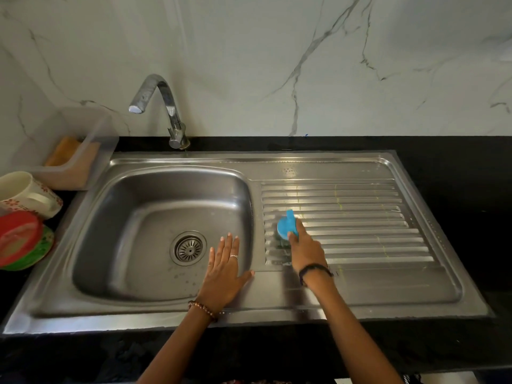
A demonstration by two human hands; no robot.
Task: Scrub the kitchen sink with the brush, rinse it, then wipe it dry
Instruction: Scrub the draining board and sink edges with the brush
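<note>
A stainless steel sink [155, 309] fills the counter, with a basin and drain [188, 248] on the left and a ribbed drainboard [360, 217] on the right. My right hand [306, 249] grips a blue brush [286, 225], whose head presses on the left part of the drainboard. My left hand [225, 268] lies flat with straight fingers over the basin's front right edge, holding nothing. The chrome tap [155, 95] stands behind the basin, with no water running.
A translucent tub [83, 151] with an orange sponge [63, 151] stands at the back left. A floral mug [25, 195] and red and green plates [19, 242] sit left of the sink. Black counter [457, 167] surrounds the sink below a marble wall.
</note>
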